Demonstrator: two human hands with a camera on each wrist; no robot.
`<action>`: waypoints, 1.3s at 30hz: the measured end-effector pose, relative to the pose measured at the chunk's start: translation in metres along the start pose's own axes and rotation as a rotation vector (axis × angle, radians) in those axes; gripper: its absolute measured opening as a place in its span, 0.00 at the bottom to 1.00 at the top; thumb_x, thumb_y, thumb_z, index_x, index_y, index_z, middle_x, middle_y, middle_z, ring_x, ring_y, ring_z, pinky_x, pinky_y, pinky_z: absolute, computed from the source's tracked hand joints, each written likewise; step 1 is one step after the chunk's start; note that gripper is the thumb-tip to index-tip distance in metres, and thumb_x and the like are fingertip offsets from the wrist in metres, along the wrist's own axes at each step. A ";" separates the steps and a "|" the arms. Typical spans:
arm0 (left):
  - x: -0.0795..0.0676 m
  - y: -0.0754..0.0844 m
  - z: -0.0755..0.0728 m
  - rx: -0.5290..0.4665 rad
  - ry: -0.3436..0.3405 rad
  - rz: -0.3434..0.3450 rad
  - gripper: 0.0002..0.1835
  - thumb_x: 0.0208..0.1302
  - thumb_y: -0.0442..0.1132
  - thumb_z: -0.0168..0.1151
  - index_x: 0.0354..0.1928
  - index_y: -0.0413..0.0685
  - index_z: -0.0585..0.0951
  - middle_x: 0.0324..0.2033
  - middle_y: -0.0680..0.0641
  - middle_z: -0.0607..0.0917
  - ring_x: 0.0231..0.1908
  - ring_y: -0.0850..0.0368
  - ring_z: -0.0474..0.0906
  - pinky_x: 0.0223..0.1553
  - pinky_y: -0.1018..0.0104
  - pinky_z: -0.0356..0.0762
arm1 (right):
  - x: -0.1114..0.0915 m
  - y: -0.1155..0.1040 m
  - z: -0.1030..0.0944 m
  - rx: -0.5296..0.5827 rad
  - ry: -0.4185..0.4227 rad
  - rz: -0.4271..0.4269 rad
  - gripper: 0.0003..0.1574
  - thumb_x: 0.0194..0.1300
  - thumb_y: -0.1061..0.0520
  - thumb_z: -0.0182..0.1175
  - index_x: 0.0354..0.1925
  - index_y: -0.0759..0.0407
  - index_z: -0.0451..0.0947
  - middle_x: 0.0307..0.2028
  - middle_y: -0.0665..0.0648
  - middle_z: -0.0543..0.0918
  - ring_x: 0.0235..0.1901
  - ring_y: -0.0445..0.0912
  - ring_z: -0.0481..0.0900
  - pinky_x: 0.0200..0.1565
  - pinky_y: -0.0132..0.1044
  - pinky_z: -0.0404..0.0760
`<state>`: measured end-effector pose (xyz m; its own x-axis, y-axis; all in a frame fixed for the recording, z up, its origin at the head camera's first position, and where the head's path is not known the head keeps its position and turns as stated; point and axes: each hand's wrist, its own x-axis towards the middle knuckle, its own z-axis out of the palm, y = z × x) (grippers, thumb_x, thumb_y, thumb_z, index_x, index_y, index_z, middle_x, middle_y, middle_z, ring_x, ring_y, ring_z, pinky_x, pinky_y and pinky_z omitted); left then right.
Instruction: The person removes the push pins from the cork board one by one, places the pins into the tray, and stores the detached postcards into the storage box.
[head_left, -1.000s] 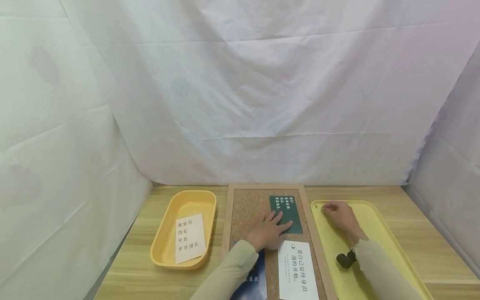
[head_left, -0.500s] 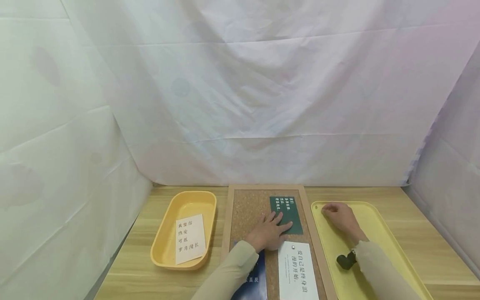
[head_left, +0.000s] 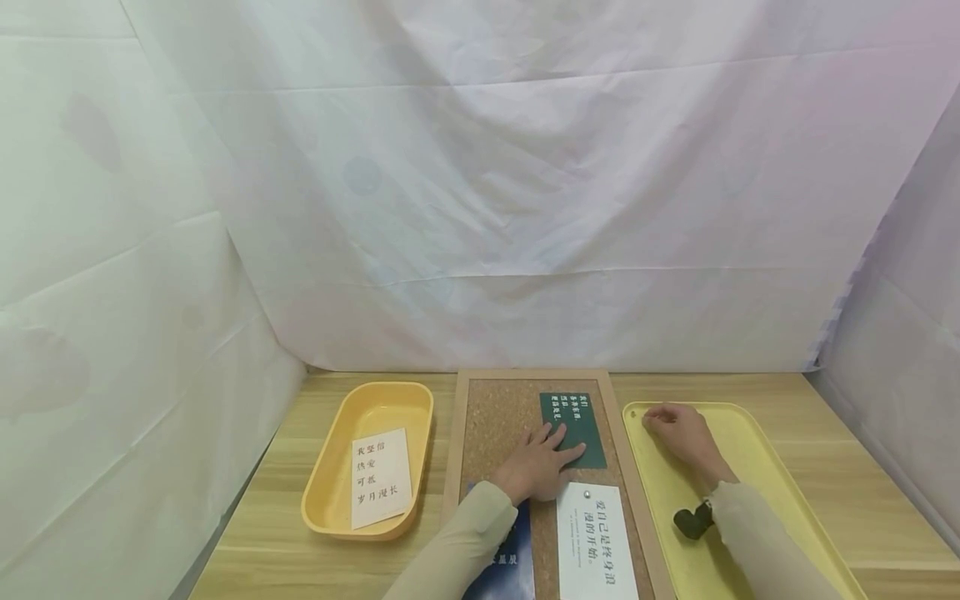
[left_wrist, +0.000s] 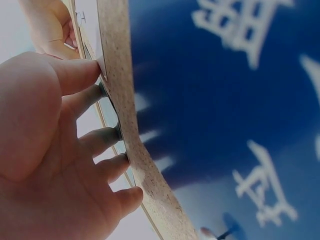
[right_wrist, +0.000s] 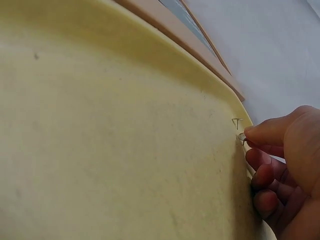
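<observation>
1. The tack [right_wrist: 242, 138] is at the right edge of the right wrist view, in the tip of the right hand [head_left: 681, 433], apparently pinched between thumb and finger.
2. A second tack [right_wrist: 237, 121] lies just above it there, in the corner of the yellow tray [head_left: 738, 442], point upward.
3. The green card [head_left: 587, 425] lies left of the right hand in the head view, across the tray's rim and the board's frame; its long axis runs roughly up and down the frame.
4. The left hand [head_left: 534, 467] is nearer the card: fingers spread wide, resting on it.
5. Below on the cork board [head_left: 498, 412], lower middle, are a white card [head_left: 597, 542] and a blue card [head_left: 517, 567].
6. Lower left, a yellow basin [head_left: 390, 410] holds a lettered card [head_left: 381, 479].
</observation>
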<state>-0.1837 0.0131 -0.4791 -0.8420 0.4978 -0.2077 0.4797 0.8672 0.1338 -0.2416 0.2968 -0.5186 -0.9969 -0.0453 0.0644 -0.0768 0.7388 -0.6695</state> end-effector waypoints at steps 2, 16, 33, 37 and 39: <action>0.000 0.000 0.000 0.000 0.002 0.001 0.26 0.75 0.56 0.45 0.73 0.75 0.63 0.76 0.54 0.58 0.77 0.51 0.50 0.74 0.49 0.53 | 0.000 0.000 0.000 0.001 0.007 -0.009 0.12 0.69 0.56 0.60 0.42 0.64 0.84 0.44 0.66 0.86 0.44 0.59 0.82 0.41 0.45 0.79; 0.000 0.000 -0.001 -0.001 -0.009 -0.004 0.26 0.75 0.55 0.45 0.73 0.76 0.63 0.76 0.54 0.58 0.77 0.52 0.49 0.75 0.50 0.52 | 0.006 -0.006 0.001 0.042 0.013 0.009 0.16 0.70 0.54 0.59 0.46 0.66 0.83 0.39 0.63 0.84 0.39 0.53 0.81 0.35 0.37 0.76; -0.001 0.000 -0.001 -0.007 -0.022 -0.012 0.26 0.75 0.55 0.45 0.73 0.77 0.62 0.76 0.55 0.57 0.77 0.53 0.48 0.75 0.51 0.51 | 0.019 -0.035 0.016 0.074 -0.035 -0.046 0.17 0.72 0.53 0.59 0.50 0.64 0.82 0.43 0.63 0.85 0.42 0.53 0.81 0.36 0.38 0.80; 0.000 -0.001 -0.001 -0.013 -0.023 -0.013 0.26 0.75 0.56 0.45 0.73 0.77 0.62 0.76 0.55 0.57 0.77 0.53 0.48 0.75 0.51 0.51 | 0.023 -0.043 0.021 0.093 -0.056 -0.050 0.17 0.72 0.54 0.58 0.51 0.63 0.82 0.46 0.64 0.84 0.45 0.55 0.81 0.40 0.42 0.83; 0.001 -0.001 -0.001 -0.012 -0.023 -0.011 0.26 0.75 0.56 0.45 0.73 0.77 0.62 0.77 0.55 0.57 0.77 0.53 0.48 0.75 0.50 0.51 | 0.025 -0.047 0.023 0.087 -0.064 -0.052 0.17 0.72 0.54 0.58 0.51 0.63 0.82 0.46 0.64 0.84 0.45 0.55 0.80 0.41 0.44 0.82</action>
<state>-0.1851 0.0128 -0.4788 -0.8414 0.4883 -0.2315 0.4670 0.8726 0.1431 -0.2630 0.2455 -0.5023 -0.9904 -0.1269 0.0547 -0.1265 0.6732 -0.7286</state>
